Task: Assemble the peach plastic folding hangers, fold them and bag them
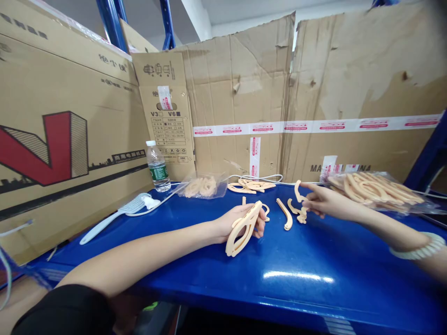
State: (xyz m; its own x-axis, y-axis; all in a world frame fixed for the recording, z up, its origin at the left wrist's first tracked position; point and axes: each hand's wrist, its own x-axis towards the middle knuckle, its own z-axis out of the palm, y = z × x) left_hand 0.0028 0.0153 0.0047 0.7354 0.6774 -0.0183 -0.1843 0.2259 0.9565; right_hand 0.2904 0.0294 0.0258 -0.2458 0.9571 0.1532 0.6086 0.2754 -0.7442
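Observation:
My left hand [240, 222] is closed around a beige plastic folding hanger [240, 235], a looped frame held tilted above the blue table. My right hand [323, 201] reaches out at the right, pinching a small curved beige hook [298, 190] between thumb and fingers. Just below it lie a few small beige hook pieces [301, 215]. Between the hands rests a long curved beige arm piece [287, 217]. Another beige piece [267, 211] shows partly behind my left hand.
Behind lie beige looped pieces [249, 186], a clear bag of parts [200, 186] and a fuller bag [379, 190] at right. A water bottle [159, 170] and a white brush-like tool [118, 214] sit left. Cardboard [240, 102] walls the blue table [296, 298].

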